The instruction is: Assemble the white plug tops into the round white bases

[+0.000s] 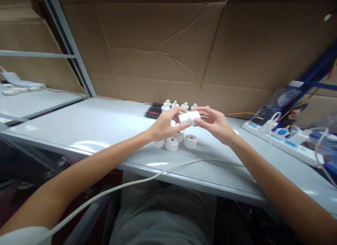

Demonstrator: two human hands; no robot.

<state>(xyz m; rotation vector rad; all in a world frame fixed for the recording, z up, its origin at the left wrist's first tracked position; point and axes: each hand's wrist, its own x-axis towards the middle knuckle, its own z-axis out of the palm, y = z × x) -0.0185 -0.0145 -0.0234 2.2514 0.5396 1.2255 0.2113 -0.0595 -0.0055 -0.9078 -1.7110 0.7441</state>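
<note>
Above the middle of the table, my left hand (pixel 165 124) and my right hand (pixel 214 123) grip a white cylindrical piece (pixel 193 117) between thumbs and fingers. It lies on its side, one end in each hand, with a seam around its middle. Whether it is one body or two parts touching, I cannot tell. Below my hands stand several white round caps with a dark hole on top, among them a near cap (pixel 171 144) and a right cap (pixel 190 141). My left hand partly covers the group. Behind my fingers are several white fittings (pixel 175 104) with narrow tops.
A black box (pixel 153 111) with a red stripe lies at the back. A white cable (pixel 158 175) runs across the table's front edge and over my left forearm. At right is a power strip (pixel 283 143) with plugs; a cardboard sheet (pixel 158 44) stands behind.
</note>
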